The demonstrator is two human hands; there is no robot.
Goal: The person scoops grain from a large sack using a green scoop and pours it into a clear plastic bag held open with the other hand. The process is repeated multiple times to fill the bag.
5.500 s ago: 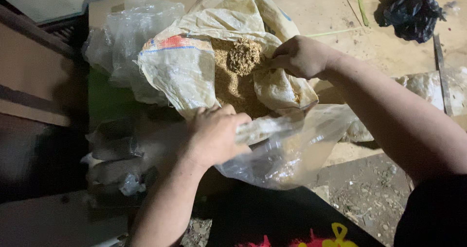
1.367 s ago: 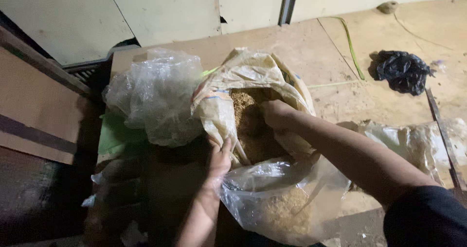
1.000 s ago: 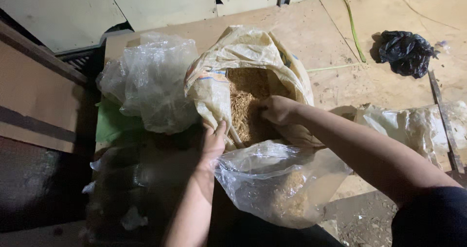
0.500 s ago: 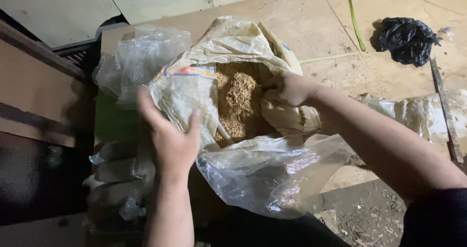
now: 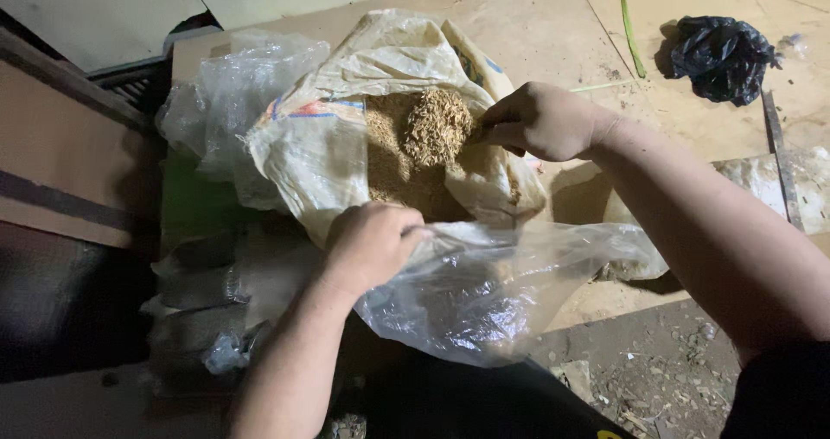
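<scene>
A white woven sack (image 5: pixel 320 158) lies open in the middle, filled with tan husks (image 5: pixel 389 171). My right hand (image 5: pixel 540 119) is clenched over the sack's mouth. It holds a small scoop that is mostly hidden under a heap of husks (image 5: pixel 437 124). Below the sack, my left hand (image 5: pixel 372 244) grips the rim of a clear plastic bag (image 5: pixel 493 292). The bag hangs slack toward the lower right, with a little husk inside.
Crumpled clear plastic (image 5: pixel 229 98) lies left of the sack. Several filled plastic bags (image 5: pixel 203 292) are stacked at the lower left in shadow. A black plastic bag (image 5: pixel 722 54) and a green stem (image 5: pixel 629 24) lie on the wooden floor (image 5: pixel 553 24). Another clear bag (image 5: pixel 800 180) is at the right edge.
My left hand left the sack's rim and came down to grip the clear bag. My right hand rose out of the sack with a heap of husks.
</scene>
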